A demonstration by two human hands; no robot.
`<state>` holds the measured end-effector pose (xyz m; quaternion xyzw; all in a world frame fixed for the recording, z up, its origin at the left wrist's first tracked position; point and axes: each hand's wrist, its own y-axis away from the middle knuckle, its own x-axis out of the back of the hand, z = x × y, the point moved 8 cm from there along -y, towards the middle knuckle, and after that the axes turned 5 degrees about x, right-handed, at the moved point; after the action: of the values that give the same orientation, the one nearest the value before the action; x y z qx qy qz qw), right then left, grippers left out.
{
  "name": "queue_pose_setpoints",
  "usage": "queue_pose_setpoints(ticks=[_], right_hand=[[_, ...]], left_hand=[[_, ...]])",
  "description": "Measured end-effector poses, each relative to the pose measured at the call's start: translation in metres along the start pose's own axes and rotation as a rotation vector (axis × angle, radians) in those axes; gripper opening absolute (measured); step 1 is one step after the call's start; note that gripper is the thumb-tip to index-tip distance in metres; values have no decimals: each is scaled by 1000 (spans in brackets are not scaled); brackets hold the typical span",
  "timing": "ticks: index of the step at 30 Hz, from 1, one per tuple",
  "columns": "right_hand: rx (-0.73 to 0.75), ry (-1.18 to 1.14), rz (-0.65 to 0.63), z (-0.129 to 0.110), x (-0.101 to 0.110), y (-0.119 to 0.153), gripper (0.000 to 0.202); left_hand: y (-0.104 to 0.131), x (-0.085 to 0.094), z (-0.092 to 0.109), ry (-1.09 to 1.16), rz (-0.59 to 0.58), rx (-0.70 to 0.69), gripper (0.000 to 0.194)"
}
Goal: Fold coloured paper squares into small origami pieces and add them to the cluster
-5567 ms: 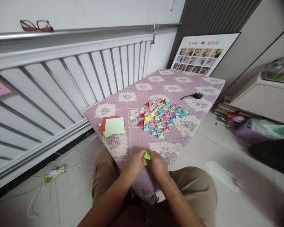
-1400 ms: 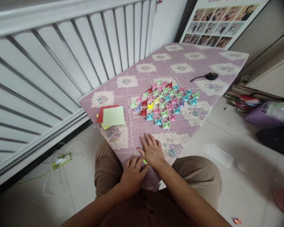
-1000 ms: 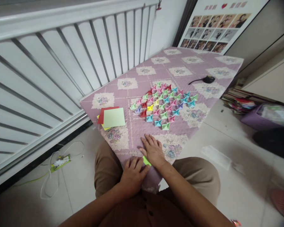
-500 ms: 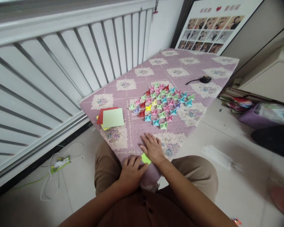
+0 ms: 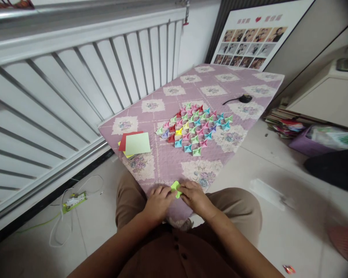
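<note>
A small piece of yellow-green folded paper [image 5: 176, 187] lies at the near corner of the table, between my two hands. My left hand [image 5: 160, 202] has its thumb and fingertips closed on the paper's left side. From the right, my right hand [image 5: 195, 196] grips its other edge with bent fingers. Beyond them, several folded paper pieces [image 5: 194, 129] in green, pink, red, blue and yellow stand in rows. To the left lies a stack of square paper sheets [image 5: 137, 143], pale green on top of red and yellow.
The table wears a purple floral cloth [image 5: 162, 162]. A black object with a cord [image 5: 245, 99] lies toward the far right. A white radiator [image 5: 84, 77] runs along the left side, and a power strip [image 5: 74, 202] sits on the floor. A photo board [image 5: 249, 42] stands behind.
My right hand has drawn back from flat on the cloth and now grips the paper's right side. The paper's outline looks different, with a raised part. The view has shifted slightly.
</note>
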<state>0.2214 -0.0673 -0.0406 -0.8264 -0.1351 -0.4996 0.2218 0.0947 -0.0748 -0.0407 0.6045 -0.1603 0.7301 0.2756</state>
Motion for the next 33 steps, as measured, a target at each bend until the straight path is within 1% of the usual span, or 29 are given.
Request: queue_pose_setpoints(ticks=[5, 8, 16, 23, 29, 33], right_hand=[[8, -48, 2, 3, 1, -2, 23], [22, -64, 15, 3, 2, -1, 22], [37, -80, 94, 2, 4, 4, 15], [36, -59, 191, -1, 5, 8, 16], [29, -22, 195, 0, 2, 10, 15], [-28, 26, 214, 4, 2, 10, 13]], left_hand=[[-20, 3, -10, 79, 6, 54, 25], [-26, 3, -13, 88, 21, 60, 20], [-23, 5, -12, 107, 64, 56, 19], [-23, 3, -9, 39, 98, 96, 18], [-24, 3, -12, 59, 108, 129, 18], [-25, 4, -16, 109, 108, 191, 17]])
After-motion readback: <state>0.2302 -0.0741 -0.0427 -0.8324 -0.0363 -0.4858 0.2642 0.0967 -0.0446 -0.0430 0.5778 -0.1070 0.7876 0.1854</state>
